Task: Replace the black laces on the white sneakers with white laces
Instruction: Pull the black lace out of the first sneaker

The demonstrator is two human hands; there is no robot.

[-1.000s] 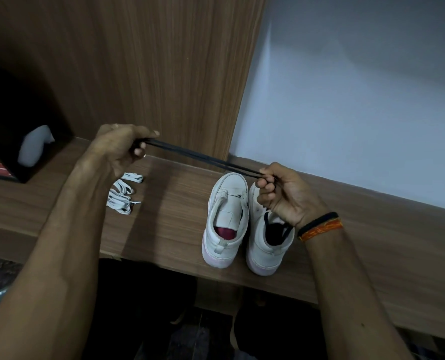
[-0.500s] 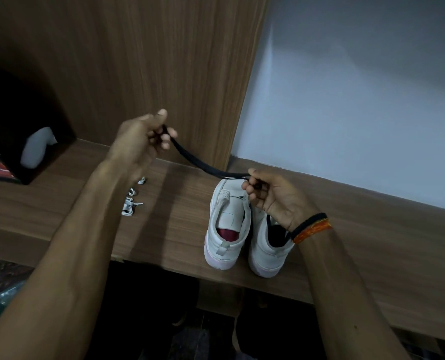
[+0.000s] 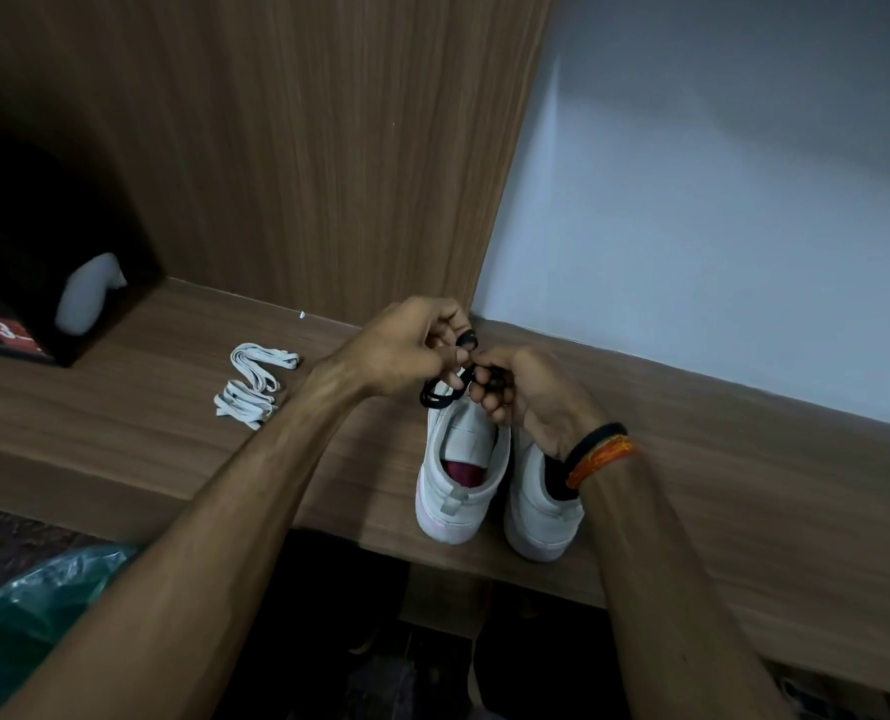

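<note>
Hands have met, bunching black lace (image 3: 440, 394).

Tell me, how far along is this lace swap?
Early. The left sneaker shows no lace, so that one looks stripped. Both hands, left hand and right hand, are bunching up a black lace. The white laces lie unused on the shelf; threading remains.

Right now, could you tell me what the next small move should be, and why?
Probably set the black lace down on the shelf. Both the left hand and right hand pinch it, bunched in loops above the sneakers, and the white laces lie unused to the left.
</note>
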